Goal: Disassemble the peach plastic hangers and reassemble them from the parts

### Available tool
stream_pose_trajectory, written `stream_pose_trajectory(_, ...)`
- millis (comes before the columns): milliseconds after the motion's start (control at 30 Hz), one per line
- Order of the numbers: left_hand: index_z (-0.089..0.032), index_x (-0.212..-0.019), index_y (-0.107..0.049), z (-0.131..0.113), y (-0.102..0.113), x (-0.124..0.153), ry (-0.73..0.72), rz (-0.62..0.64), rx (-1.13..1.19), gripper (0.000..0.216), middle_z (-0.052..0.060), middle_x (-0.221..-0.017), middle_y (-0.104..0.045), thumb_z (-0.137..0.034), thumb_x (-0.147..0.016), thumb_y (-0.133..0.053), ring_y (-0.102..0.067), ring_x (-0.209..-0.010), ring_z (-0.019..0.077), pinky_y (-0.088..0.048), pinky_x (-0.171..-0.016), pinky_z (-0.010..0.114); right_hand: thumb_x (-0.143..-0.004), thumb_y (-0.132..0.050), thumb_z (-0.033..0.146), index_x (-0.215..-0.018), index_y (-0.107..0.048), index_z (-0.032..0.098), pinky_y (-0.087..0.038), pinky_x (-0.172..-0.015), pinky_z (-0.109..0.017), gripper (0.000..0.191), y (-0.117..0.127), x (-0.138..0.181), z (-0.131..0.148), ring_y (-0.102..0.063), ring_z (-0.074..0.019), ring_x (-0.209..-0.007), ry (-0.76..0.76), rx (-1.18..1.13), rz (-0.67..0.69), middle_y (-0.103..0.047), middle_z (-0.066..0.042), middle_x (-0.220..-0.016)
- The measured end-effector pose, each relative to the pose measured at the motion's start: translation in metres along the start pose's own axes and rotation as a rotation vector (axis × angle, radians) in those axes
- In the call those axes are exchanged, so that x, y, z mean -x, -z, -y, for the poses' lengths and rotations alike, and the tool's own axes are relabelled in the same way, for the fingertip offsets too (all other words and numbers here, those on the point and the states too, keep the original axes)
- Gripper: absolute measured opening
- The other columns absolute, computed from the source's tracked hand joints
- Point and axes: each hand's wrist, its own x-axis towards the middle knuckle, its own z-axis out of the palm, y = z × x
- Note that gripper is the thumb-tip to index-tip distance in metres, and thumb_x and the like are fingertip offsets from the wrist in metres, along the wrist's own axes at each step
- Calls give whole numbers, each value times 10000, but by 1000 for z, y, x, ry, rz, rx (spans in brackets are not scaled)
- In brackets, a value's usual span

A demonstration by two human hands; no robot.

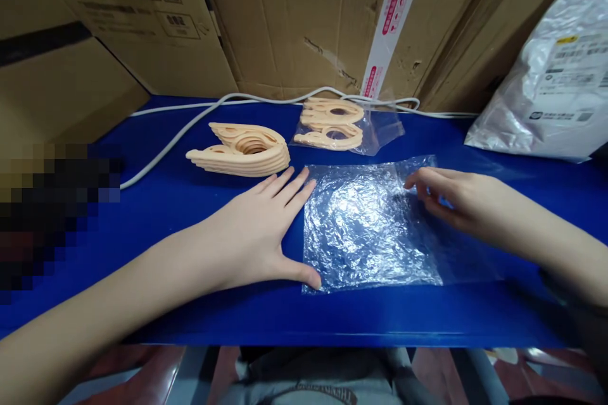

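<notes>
The blue table (266,323) bears everything here, with a large brown box (294,19) standing along its back edge. At the far right a white parcel (546,88) slumps on the table, well apart from the work.

The bag (365,228), clear, crinkled and seemingly without anything in it, lies flat in the middle, near the front edge. The left hand (251,228) is spread wide, palm down, with thumb and forefinger at the two corners of the bag's left side. That wide brace looks sound: film this thin will likely slide or bunch, so light pressure at both corners should suit it better than one hard press.

The right hand (451,193) is curled over the bag's right part, fingers drawn in; I cannot tell whether they pinch the film or only touch it. A pinch on a single layer, drawn gently away from the left hand, would probably keep the film taut.

Just behind the left fingertips sits a stack of pale pieces (242,161), best not nudged. Beside it lies a pack (349,117) of similar pieces in clear film, with a white cable (327,89) behind.
</notes>
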Motion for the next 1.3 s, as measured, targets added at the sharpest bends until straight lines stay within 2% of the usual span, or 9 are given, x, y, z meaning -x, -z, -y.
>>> stream_pose_trajectory(133, 0, -1584, -220, 6, -1, -2, -20, 12, 10, 1341, 256, -1638, -134, -980, -685, -389, -178, -1524, 420, -225, -1245, 507, -970, -453, 426, -971, -538, 223, -414, -548, -320, 220, -4, 0, -12, -596, -208, -595, -103, 52, 72, -646, -41, -773)
stream_pose_trajectory(300, -55, -1604, -177, 13, 0, -6, -78, -17, 32, 1209, 208, -1663, -77, -904, -779, -416, -151, -1541, 378, -215, -1250, 488, -971, -431, 640, -766, -580, 232, -406, -634, -337, 480, -5, -8, -5, -574, -205, -640, -107, -58, 137, -635, -26, -704)
stream_pose_trajectory(533, -125, -1622, -124, 18, 4, -8, -89, 74, 93, 1106, 163, -1673, -82, -834, -840, -455, -137, -1551, 323, -237, -1247, 455, -957, -407, 697, -815, -676, 200, -447, -630, -320, 583, -9, -13, 7, -590, -171, -637, -375, -623, 65, -689, -30, -716)
stream_pose_trajectory(633, -116, -1621, -120, 18, 6, -7, -77, 99, 107, 1114, 174, -1672, -78, -829, -839, -469, -129, -1552, 326, -230, -1248, 468, -822, -707, 609, -869, -548, 219, -412, -531, -270, 424, -14, -13, 10, -571, -141, -587, -411, -800, 41, -687, 4, -718)
stream_pose_trajectory(700, -120, -1623, -108, 17, 6, -7, -80, 97, 104, 1107, 171, -1675, -53, -821, -846, -468, -98, -1555, 328, -218, -1250, 478, -726, -830, 509, -894, -442, 243, -413, -489, -243, 499, -16, -14, 12, -597, -138, -581, -429, -954, -4, -693, 20, -745)
stream_pose_trajectory(867, -228, -1632, -47, 16, 7, -5, -147, 44, 142, 998, 135, -1686, -8, -730, -901, -507, -102, -1552, 336, -251, -1234, 496, -710, -842, 355, -945, -437, 256, -589, -632, -304, 478, -12, -16, 19, -684, -156, -693, -492, -1210, -166, -677, 32, -841)
stream_pose_trajectory(1000, -259, -1628, 17, 14, 11, -6, -138, 63, 168, 995, 133, -1688, 12, -690, -916, -529, -102, -1552, 331, -259, -1230, 500, -762, -792, 289, -949, -526, 255, -615, -783, -353, 327, -9, -15, 19, -696, -169, -770, -569, -1367, -205, -694, 8, -900)
stream_pose_trajectory(1100, -227, -1627, 28, 12, 14, -8, -115, 108, 162, 1005, 136, -1685, 41, -689, -921, -519, -6, -1556, 315, -232, -1237, 512, -853, -685, 269, -872, -544, 241, -579, -885, -347, 145, -8, -13, 17, -707, -173, -846, -530, -1448, -165, -726, -14, -932)
stream_pose_trajectory(1300, -228, -1627, 29, 13, 14, -8, -144, 94, 183, 999, 145, -1683, 23, -655, -927, -543, -20, -1554, 314, -234, -1239, 506, -841, -757, 306, -672, -498, 223, -478, -1043, -477, 320, -2, -10, 23, -709, -266, -1050, -223, -1195, 83, -771, -50, -785)
